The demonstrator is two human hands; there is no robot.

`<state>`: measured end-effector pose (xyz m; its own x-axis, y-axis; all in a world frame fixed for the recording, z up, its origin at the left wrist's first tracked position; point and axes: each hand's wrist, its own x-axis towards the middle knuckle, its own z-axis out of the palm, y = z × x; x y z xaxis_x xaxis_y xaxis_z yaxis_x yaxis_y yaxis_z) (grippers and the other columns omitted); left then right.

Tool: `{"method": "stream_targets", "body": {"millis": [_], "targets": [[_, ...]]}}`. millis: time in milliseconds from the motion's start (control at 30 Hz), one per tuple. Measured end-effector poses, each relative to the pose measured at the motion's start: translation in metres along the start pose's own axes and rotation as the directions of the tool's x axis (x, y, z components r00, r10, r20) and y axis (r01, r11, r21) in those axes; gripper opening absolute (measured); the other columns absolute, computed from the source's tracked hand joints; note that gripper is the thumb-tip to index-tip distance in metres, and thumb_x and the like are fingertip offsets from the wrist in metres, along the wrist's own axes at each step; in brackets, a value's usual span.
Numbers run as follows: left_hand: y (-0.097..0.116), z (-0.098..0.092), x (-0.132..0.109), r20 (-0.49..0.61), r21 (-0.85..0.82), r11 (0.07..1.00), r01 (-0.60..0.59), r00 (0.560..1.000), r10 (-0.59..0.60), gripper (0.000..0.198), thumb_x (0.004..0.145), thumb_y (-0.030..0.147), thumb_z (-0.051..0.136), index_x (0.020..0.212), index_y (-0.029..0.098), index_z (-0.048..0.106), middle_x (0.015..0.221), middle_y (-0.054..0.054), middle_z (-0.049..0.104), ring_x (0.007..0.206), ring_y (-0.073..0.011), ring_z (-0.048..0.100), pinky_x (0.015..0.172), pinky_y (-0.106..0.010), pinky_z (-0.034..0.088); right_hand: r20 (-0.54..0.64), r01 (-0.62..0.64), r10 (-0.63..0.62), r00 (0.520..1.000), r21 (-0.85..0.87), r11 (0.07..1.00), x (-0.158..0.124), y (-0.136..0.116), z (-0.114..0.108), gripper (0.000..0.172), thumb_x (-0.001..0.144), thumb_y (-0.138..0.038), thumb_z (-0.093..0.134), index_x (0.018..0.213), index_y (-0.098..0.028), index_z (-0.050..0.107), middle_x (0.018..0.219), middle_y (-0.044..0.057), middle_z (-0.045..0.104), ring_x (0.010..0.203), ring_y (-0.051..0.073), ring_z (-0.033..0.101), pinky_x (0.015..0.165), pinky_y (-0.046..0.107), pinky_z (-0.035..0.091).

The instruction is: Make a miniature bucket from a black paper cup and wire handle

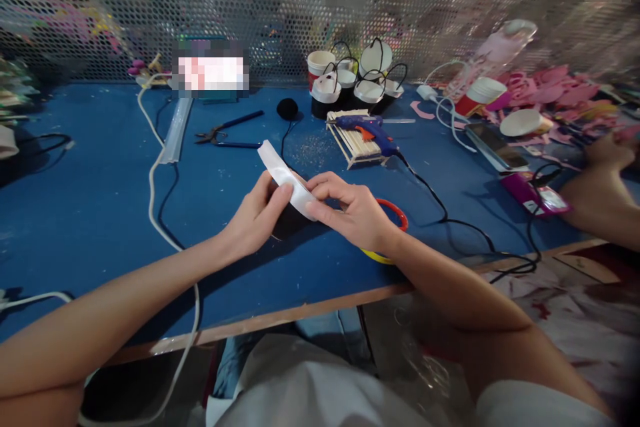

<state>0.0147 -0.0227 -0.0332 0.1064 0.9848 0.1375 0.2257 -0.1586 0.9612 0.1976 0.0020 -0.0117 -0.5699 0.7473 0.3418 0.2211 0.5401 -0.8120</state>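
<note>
Between my hands, just above the blue table, is a dark, cup-like piece (291, 223) with a white strip (274, 161) laid along its upper edge. My left hand (256, 213) is closed round the left side of the piece, its thumb pressing on the strip. The strip's free end sticks up past those fingers, toward the back left. My right hand (353, 210) pinches the strip's lower right end between thumb and fingers. Both palms hide much of the dark piece. Beyond my hands lies a black ball (287, 109) with a black cord.
A blue glue gun (367, 130) rests on a small stick rack (345, 140). Pliers (220, 136) lie at left. Several white-and-black cups (326, 88) with wire handles stand behind. Red and yellow rings (400, 212) are beside my right wrist. A co-worker's arm (600, 197) reaches in at right.
</note>
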Motion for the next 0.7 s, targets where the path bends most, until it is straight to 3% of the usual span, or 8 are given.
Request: {"method": "stream_targets", "body": {"millis": [233, 333, 400, 467, 533, 600, 700], "targets": [[0.003, 0.001, -0.005, 0.013, 0.196, 0.975, -0.106, 0.994, 0.106, 0.045, 0.087, 0.044, 0.041, 0.123, 0.017, 0.041, 0.105, -0.007, 0.062, 0.09, -0.0182, 0.058, 0.08, -0.03, 0.041, -0.048, -0.069, 0.068, 0.997, -0.027, 0.997, 0.0, -0.001, 0.006, 0.021, 0.082, -0.03, 0.056, 0.066, -0.017, 0.056, 0.085, 0.003, 0.058, 0.079, 0.012, 0.057, 0.073, 0.028, 0.046], [0.003, 0.002, -0.001, 0.01, 0.109, 0.994, -0.026, 1.0, 0.025, 0.045, 0.085, 0.047, 0.045, 0.118, 0.018, 0.047, 0.1, -0.006, 0.063, 0.091, -0.0193, 0.058, 0.08, -0.031, 0.042, -0.077, -0.087, 0.084, 0.993, -0.033, 0.996, 0.0, 0.0, 0.007, 0.027, 0.083, -0.036, 0.054, 0.064, -0.017, 0.057, 0.084, 0.003, 0.059, 0.078, 0.013, 0.057, 0.074, 0.029, 0.046], [0.003, 0.003, 0.003, 0.033, -0.08, 0.992, 0.097, 0.995, -0.095, 0.042, 0.084, 0.051, 0.045, 0.108, 0.017, 0.054, 0.095, -0.006, 0.064, 0.087, -0.0194, 0.059, 0.075, -0.03, 0.045, -0.083, -0.072, 0.072, 0.994, 0.003, 0.997, 0.001, 0.002, 0.004, 0.033, 0.087, -0.042, 0.046, 0.069, -0.018, 0.06, 0.086, 0.004, 0.06, 0.082, 0.013, 0.058, 0.077, 0.029, 0.046], [0.004, 0.003, 0.007, 0.157, -0.316, 0.9, 0.3, 0.952, -0.262, 0.048, 0.083, 0.056, 0.041, 0.102, 0.016, 0.057, 0.088, -0.009, 0.065, 0.076, -0.0199, 0.061, 0.064, -0.031, 0.048, -0.102, -0.041, 0.046, 0.994, 0.054, 0.998, 0.003, 0.003, -0.001, 0.042, 0.091, -0.047, 0.035, 0.075, -0.019, 0.063, 0.086, 0.004, 0.062, 0.087, 0.014, 0.059, 0.08, 0.03, 0.046], [0.004, -0.001, 0.011, 0.345, -0.469, 0.721, 0.509, 0.858, -0.381, 0.056, 0.081, 0.062, 0.037, 0.1, 0.014, 0.06, 0.082, -0.012, 0.066, 0.065, -0.0209, 0.062, 0.055, -0.031, 0.048, -0.129, -0.009, 0.018, 0.991, 0.07, 0.997, 0.005, 0.005, -0.006, 0.046, 0.092, -0.048, 0.029, 0.08, -0.02, 0.064, 0.087, 0.004, 0.063, 0.091, 0.015, 0.058, 0.082, 0.029, 0.046], [0.004, -0.005, 0.014, 0.492, -0.531, 0.565, 0.632, 0.772, -0.401, 0.061, 0.079, 0.064, 0.036, 0.098, 0.012, 0.062, 0.081, -0.015, 0.067, 0.062, -0.0221, 0.063, 0.051, -0.032, 0.049, -0.122, 0.046, -0.04, 0.992, 0.045, 0.998, 0.005, 0.006, -0.009, 0.042, 0.092, -0.045, 0.031, 0.085, -0.02, 0.063, 0.093, 0.005, 0.062, 0.096, 0.015, 0.057, 0.086, 0.03, 0.045], [0.005, -0.011, 0.015, 0.576, -0.582, 0.456, 0.674, 0.737, -0.354, 0.059, 0.084, 0.058, 0.031, 0.099, 0.011, 0.062, 0.083, -0.015, 0.068, 0.064, -0.0216, 0.065, 0.054, -0.031, 0.051, -0.059, 0.148, -0.149, 0.987, -0.016, 0.989, 0.005, 0.006, -0.008, 0.027, 0.091, -0.038, 0.041, 0.092, -0.018, 0.059, 0.102, 0.009, 0.059, 0.102, 0.016, 0.055, 0.09, 0.032, 0.043]]}}
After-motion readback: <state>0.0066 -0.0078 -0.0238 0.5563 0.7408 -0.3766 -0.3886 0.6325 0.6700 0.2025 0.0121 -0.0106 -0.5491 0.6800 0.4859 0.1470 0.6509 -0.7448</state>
